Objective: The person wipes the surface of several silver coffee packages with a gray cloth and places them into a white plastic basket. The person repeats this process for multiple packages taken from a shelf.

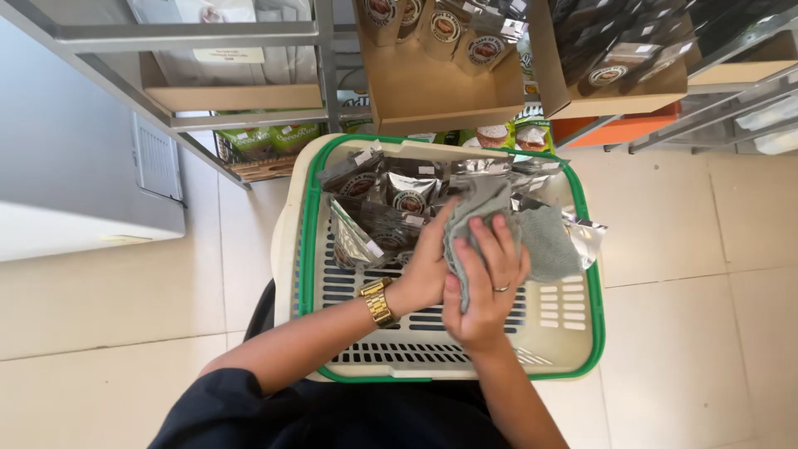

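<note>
A cream plastic basket with a green rim [309,249] is seen above the pale tiled floor [690,333], and silver foil pouches [378,208] are piled at its far end on the slotted bottom. Behind it, open cardboard boxes [440,91] of dark pouches are carried on a grey metal shelf rack [249,37].

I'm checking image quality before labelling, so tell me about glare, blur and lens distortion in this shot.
Head view: even, soft light, with only faint shadows on the floor tiles; glare on the foil pouches in the basket; shelf rails splay outward from wide-angle distortion; left hand, right hand and grey cloth look reasonably sharp.
</note>
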